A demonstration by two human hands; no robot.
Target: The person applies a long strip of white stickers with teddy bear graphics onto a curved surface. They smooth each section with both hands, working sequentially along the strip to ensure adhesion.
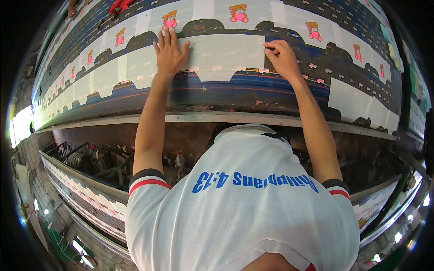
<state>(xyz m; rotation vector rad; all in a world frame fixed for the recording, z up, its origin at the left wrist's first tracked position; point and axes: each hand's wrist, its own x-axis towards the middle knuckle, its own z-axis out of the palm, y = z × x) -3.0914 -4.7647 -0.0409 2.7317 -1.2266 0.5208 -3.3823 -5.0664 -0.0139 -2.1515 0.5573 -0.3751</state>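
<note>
A white cut piece of thin sheet material (221, 56), which looks like fabric, lies on the long dark printing table (289, 95) in front of me. My left hand (171, 53) rests flat near its left end, fingers spread and pointing away from me. At the far right corner of the same piece, my right hand (281, 56) has thumb and forefinger pinched together on the edge. The piece has curved cut-outs along its near side. Just beyond it runs a row of white pieces printed with pink-and-brown teddy bears (238, 13).
More white pieces (359, 101) lie to the right along the table, and others stretch away to the left. A pale rail (230, 118) edges the table on my side. Red cloth (120, 6) lies at the far left, near another person's hand (72, 10). Another printed table (86, 196) stands behind me.
</note>
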